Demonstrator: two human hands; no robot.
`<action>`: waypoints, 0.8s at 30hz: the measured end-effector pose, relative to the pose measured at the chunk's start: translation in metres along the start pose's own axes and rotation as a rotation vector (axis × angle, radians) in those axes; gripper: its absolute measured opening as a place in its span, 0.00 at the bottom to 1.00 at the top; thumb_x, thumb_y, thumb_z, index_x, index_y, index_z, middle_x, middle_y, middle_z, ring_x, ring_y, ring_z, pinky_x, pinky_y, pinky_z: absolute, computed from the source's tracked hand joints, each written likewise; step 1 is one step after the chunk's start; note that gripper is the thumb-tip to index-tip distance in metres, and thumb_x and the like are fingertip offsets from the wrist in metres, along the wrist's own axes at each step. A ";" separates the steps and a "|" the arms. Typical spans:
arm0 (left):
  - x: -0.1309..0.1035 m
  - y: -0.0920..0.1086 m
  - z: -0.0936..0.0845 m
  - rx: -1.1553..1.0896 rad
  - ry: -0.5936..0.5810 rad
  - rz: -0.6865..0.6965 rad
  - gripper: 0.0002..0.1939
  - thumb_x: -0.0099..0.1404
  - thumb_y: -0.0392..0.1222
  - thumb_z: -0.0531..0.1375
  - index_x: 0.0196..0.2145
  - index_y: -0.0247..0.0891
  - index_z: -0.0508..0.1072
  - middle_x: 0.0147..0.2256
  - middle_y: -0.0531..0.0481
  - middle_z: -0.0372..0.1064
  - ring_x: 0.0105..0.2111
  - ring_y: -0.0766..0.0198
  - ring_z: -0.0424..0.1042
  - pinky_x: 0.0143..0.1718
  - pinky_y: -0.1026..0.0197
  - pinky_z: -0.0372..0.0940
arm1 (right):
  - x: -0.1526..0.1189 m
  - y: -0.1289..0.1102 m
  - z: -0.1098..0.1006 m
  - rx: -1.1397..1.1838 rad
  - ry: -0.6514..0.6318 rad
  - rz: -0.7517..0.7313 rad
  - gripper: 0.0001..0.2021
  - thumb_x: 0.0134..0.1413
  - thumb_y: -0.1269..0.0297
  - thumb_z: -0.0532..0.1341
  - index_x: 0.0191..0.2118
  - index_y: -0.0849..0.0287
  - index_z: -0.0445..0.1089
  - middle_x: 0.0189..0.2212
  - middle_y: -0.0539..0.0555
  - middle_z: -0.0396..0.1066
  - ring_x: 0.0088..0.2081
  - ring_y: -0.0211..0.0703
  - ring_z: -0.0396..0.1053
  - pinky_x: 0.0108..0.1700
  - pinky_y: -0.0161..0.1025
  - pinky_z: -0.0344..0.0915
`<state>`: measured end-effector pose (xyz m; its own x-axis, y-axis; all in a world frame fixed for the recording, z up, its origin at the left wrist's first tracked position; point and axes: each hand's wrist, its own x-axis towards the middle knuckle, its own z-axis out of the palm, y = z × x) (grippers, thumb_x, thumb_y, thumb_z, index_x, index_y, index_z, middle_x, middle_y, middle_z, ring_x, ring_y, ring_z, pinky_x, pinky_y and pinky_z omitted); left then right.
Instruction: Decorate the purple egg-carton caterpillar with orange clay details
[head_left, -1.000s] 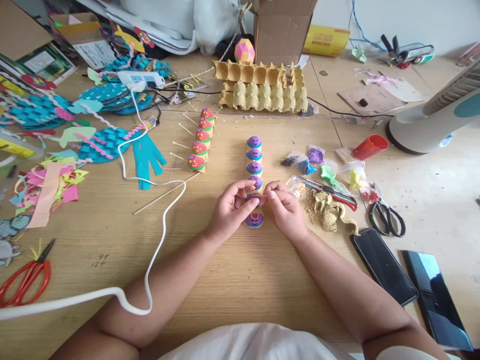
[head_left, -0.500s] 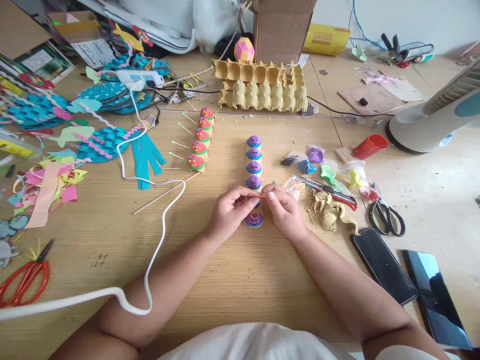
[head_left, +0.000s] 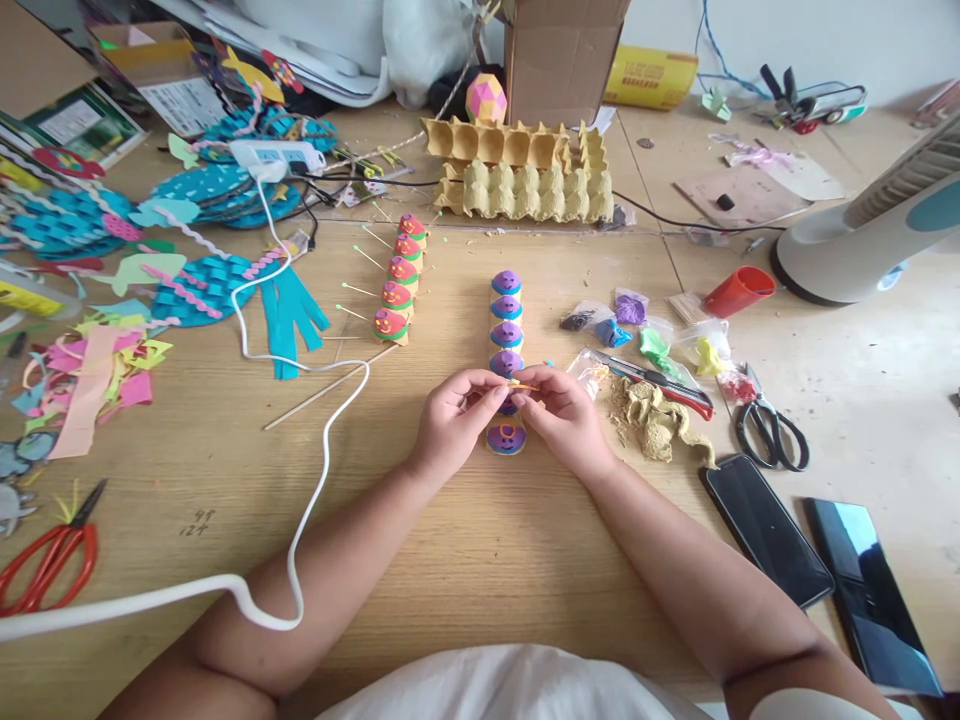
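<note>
A thin orange strip [head_left: 526, 387] is pinched between the fingertips of my left hand [head_left: 459, 415] and my right hand [head_left: 564, 415]. Both hands hover over the lower part of a column of egg-carton cups [head_left: 508, 336] in purple and blue, several of them with small faces. The nearest cup [head_left: 506, 438] shows an orange loop on its purple top, while the cup behind it is partly hidden by my fingers. To the left stands a similar row of red and green cups [head_left: 397, 294] with pale sticks poking out.
Bagged coloured clay [head_left: 616, 333], a utility knife [head_left: 652, 376], torn carton pieces [head_left: 658, 434] and black scissors [head_left: 772, 430] lie right of my hands. Two phones [head_left: 768, 530] are nearer me. A white cable [head_left: 327, 450] crosses the left side. Egg cartons [head_left: 536, 190] stand behind.
My fingertips have shifted slightly, and my right fingers have opened out a little along the orange strip. More of the strip shows between the hands.
</note>
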<state>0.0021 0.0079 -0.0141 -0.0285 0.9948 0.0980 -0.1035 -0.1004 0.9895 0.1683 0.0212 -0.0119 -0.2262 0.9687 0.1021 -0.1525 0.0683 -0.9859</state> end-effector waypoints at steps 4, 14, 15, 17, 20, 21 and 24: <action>0.001 0.000 0.001 -0.017 0.009 -0.002 0.10 0.66 0.48 0.68 0.40 0.38 0.80 0.37 0.49 0.80 0.37 0.65 0.78 0.41 0.64 0.72 | 0.001 -0.001 -0.003 -0.111 0.044 -0.039 0.13 0.59 0.51 0.70 0.42 0.54 0.78 0.38 0.53 0.77 0.38 0.40 0.73 0.43 0.40 0.72; 0.000 0.001 0.002 -0.064 -0.022 -0.056 0.16 0.62 0.50 0.72 0.44 0.40 0.80 0.39 0.48 0.79 0.37 0.65 0.77 0.40 0.64 0.71 | 0.001 -0.003 -0.003 -0.120 0.087 -0.064 0.11 0.58 0.53 0.71 0.39 0.54 0.79 0.37 0.52 0.78 0.37 0.41 0.74 0.42 0.40 0.71; 0.000 0.000 0.002 -0.050 -0.028 -0.059 0.15 0.62 0.49 0.72 0.44 0.40 0.80 0.39 0.48 0.79 0.37 0.65 0.76 0.39 0.65 0.71 | 0.001 -0.003 -0.003 -0.123 0.087 -0.065 0.11 0.58 0.52 0.71 0.39 0.53 0.79 0.37 0.53 0.78 0.37 0.41 0.74 0.42 0.40 0.71; 0.000 -0.001 0.002 0.000 -0.027 -0.052 0.13 0.63 0.47 0.71 0.43 0.40 0.81 0.38 0.49 0.79 0.36 0.66 0.75 0.38 0.65 0.70 | 0.001 -0.004 -0.003 -0.136 0.087 -0.070 0.12 0.58 0.51 0.71 0.39 0.53 0.80 0.37 0.53 0.79 0.38 0.42 0.75 0.43 0.41 0.72; 0.000 0.000 0.001 0.071 -0.007 -0.026 0.10 0.65 0.46 0.69 0.42 0.40 0.81 0.38 0.49 0.80 0.35 0.66 0.75 0.40 0.64 0.70 | 0.001 -0.004 -0.003 -0.156 0.089 -0.081 0.13 0.58 0.49 0.71 0.39 0.53 0.80 0.37 0.54 0.80 0.39 0.43 0.75 0.43 0.42 0.72; 0.000 0.001 0.001 0.085 0.000 -0.020 0.10 0.66 0.46 0.69 0.42 0.39 0.81 0.38 0.49 0.80 0.35 0.66 0.75 0.40 0.64 0.70 | 0.001 -0.004 -0.003 -0.161 0.091 -0.085 0.13 0.58 0.50 0.71 0.39 0.53 0.81 0.37 0.54 0.80 0.38 0.43 0.75 0.43 0.41 0.72; 0.000 0.003 0.001 0.098 0.006 -0.015 0.10 0.66 0.47 0.68 0.41 0.39 0.82 0.38 0.48 0.81 0.37 0.64 0.77 0.43 0.62 0.72 | 0.001 -0.006 -0.004 -0.187 0.099 -0.095 0.12 0.58 0.50 0.70 0.38 0.53 0.81 0.35 0.53 0.80 0.37 0.42 0.75 0.42 0.41 0.71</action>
<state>0.0025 0.0074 -0.0112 -0.0339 0.9960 0.0822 -0.0065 -0.0825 0.9966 0.1724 0.0225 -0.0065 -0.1221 0.9739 0.1914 0.0139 0.1946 -0.9808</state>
